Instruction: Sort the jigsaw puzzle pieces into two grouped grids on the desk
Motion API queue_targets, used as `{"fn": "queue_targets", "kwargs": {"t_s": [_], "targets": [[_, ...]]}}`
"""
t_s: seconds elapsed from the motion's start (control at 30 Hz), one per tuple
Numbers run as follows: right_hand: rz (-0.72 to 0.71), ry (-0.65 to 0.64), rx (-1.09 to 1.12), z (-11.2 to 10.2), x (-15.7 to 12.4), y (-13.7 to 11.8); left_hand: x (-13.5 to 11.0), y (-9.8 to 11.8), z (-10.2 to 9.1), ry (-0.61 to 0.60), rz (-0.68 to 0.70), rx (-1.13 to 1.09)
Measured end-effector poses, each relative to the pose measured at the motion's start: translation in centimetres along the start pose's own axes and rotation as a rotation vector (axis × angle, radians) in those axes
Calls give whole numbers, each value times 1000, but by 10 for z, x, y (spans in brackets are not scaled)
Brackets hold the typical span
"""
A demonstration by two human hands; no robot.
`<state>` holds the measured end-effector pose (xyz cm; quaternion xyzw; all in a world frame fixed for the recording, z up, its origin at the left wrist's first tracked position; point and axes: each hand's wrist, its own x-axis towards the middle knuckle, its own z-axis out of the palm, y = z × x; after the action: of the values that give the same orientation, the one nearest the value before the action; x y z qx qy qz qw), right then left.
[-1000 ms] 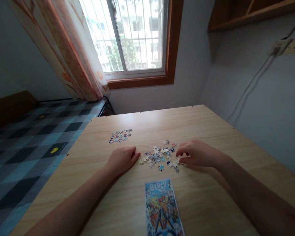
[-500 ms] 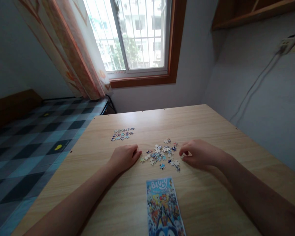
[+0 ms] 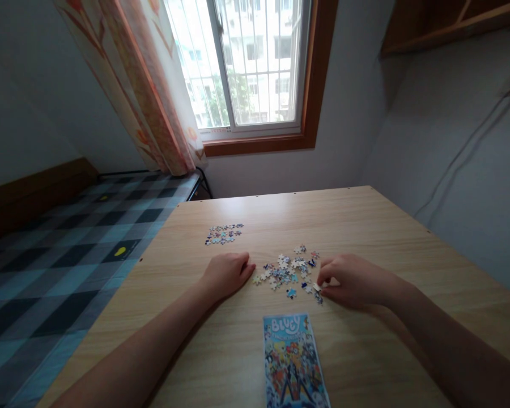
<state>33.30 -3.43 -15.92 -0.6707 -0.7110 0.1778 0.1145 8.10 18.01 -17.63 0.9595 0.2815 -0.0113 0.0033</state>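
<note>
**Loose heap of small blue, white and cream jigsaw pieces (image 3: 284, 276), in easy reach**

The heap lies mid-table, probably to suit both arms. At its right edge the person's bare right hand (image 3: 351, 277) bends down, thumb and forefinger a narrow gap apart at a cream jigsaw piece (image 3: 317, 288); whether they pinch it, I can't tell. The bare left hand (image 3: 226, 276) rests near the opposite edge, fingers curled, perhaps as a prop; its palm is hidden, so I can't tell if anything is inside.

Beyond it, short rows of multicoloured jigsaw pieces (image 3: 223, 234) sit apart, likely to avoid mixing. A glossy, rectangular BLUEY picture (image 3: 295, 354) lies nearest the person, lettering upright, presumably for viewing. Beneath everything is a pale wood-grain table (image 3: 221, 362); behind, a barred window (image 3: 263, 68) gives daylight.
</note>
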Motion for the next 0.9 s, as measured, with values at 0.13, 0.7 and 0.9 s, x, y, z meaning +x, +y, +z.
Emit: {"fn": "queue_targets", "kwargs": {"t_s": [0.13, 0.7, 0.9], "targets": [[-41, 14, -14, 1, 1, 1, 0, 1, -1, -5, 2, -3], [87, 73, -81, -4, 2, 6, 2, -1, 2, -10, -5, 14], [-19, 158, -93, 10, 10, 6, 2, -2, 3, -4, 8, 8]]}}
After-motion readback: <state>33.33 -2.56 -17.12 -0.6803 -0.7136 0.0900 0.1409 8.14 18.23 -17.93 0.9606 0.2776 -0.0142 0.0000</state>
